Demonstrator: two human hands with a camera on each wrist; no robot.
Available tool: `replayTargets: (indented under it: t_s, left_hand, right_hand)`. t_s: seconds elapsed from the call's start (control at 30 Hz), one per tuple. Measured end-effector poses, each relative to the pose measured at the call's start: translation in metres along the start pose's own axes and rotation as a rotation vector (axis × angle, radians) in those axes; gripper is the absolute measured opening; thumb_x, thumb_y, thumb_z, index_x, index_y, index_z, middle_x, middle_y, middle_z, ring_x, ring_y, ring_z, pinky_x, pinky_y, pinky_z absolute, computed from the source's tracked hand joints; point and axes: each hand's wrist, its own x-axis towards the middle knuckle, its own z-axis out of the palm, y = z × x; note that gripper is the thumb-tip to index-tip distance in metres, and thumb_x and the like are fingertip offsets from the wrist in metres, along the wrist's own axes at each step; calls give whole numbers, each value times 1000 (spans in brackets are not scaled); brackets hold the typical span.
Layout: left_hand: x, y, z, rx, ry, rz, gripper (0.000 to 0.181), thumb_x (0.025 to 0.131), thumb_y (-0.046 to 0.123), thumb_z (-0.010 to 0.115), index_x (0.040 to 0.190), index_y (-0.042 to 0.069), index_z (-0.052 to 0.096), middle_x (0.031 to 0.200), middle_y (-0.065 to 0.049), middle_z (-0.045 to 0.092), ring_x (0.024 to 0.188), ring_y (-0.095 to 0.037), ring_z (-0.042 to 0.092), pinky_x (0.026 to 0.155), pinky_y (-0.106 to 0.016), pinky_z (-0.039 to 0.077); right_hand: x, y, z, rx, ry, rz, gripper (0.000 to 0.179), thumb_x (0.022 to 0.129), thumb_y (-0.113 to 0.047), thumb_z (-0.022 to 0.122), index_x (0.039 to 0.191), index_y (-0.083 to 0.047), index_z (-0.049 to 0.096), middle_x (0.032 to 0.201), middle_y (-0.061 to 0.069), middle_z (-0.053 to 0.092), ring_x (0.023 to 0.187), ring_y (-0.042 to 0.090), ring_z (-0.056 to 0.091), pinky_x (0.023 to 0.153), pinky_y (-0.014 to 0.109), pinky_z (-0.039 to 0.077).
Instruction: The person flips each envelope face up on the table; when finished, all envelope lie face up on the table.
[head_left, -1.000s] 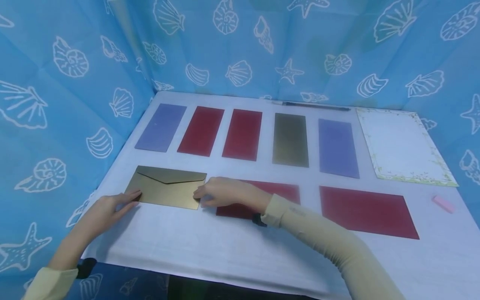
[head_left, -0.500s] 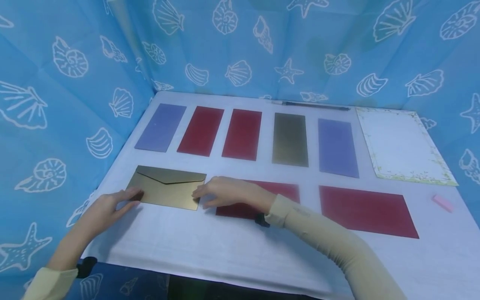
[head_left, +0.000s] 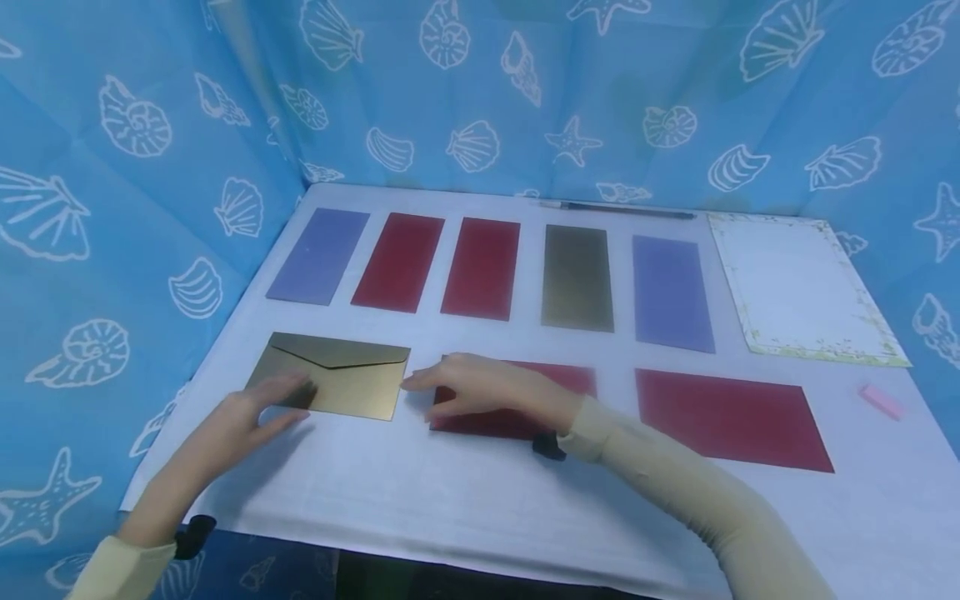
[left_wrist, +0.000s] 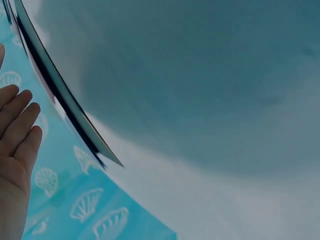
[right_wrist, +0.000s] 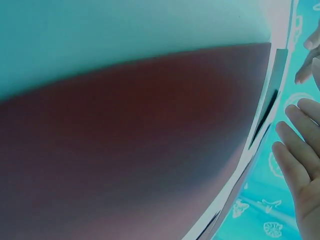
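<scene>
A gold envelope (head_left: 360,387) lies flap side up at the front left of the white table, its pointed flap folded down. Over its lower left part is my left hand (head_left: 243,421), fingers loosely extended; whether they touch the paper cannot be told. Just off the envelope's right edge, my right hand (head_left: 480,387) hovers with its fingers apart and nothing between them. Beneath that hand lies a red envelope (head_left: 558,375), partly covered by it. Both wrist views show relaxed fingers on the left hand (left_wrist: 17,132) and the right hand (right_wrist: 302,155).
Behind stands a row of purple (head_left: 318,254), red (head_left: 397,262) and gold (head_left: 577,283) envelopes. Another red envelope (head_left: 731,421) lies front right, near a pink eraser (head_left: 882,402). Bordered paper (head_left: 802,283) and a dark pen-like stick (head_left: 630,210) lie at the back.
My right hand has let go of the gold envelope's right edge and drawn back to the right. My left hand has shifted slightly right over the envelope, which stays in place.
</scene>
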Motion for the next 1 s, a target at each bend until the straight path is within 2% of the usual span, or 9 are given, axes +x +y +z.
replayTargets:
  t_s: [0.1, 0.33, 0.57, 0.8, 1.0]
  left_hand:
    - [4, 6, 4, -4, 16, 35, 57, 82, 10, 76, 133, -2, 54, 131, -25, 55, 117, -42, 55, 88, -53, 49]
    - [14, 22, 15, 0, 68, 128, 64, 78, 12, 80, 135, 1, 54, 134, -21, 55, 118, -39, 55, 87, -50, 50]
    - [22, 36, 28, -13, 96, 202, 68, 77, 16, 82, 138, 4, 52, 137, -15, 53, 122, -36, 53, 91, -47, 49]
    - [30, 51, 34, -57, 85, 198, 71, 76, 19, 83, 139, 8, 52, 140, -11, 52, 126, -33, 50, 94, -47, 47]
    - [32, 59, 31, -85, 40, 220, 71, 77, 23, 83, 139, 7, 53, 138, -12, 54, 126, -31, 50, 95, -45, 47]
  right_hand:
    - [-10, 1, -2, 30, 32, -3, 61, 87, -36, 72, 141, -15, 52, 138, -3, 55, 127, 11, 49, 107, 32, 37]
    - [-30, 6, -2, 67, 96, -1, 60, 87, -37, 71, 141, -17, 52, 137, -4, 56, 126, 8, 49, 100, 25, 42]
    - [-51, 5, -3, 146, 150, 35, 66, 85, -33, 74, 144, -18, 48, 139, -7, 53, 126, 4, 47, 98, 26, 44]
    - [-71, 7, -2, 153, 215, 60, 68, 84, -33, 75, 144, -19, 47, 141, -8, 51, 129, 4, 45, 98, 28, 44]
    - [-90, 10, -5, 166, 233, 93, 68, 84, -33, 76, 144, -18, 47, 142, -6, 50, 131, 6, 44, 99, 30, 44]
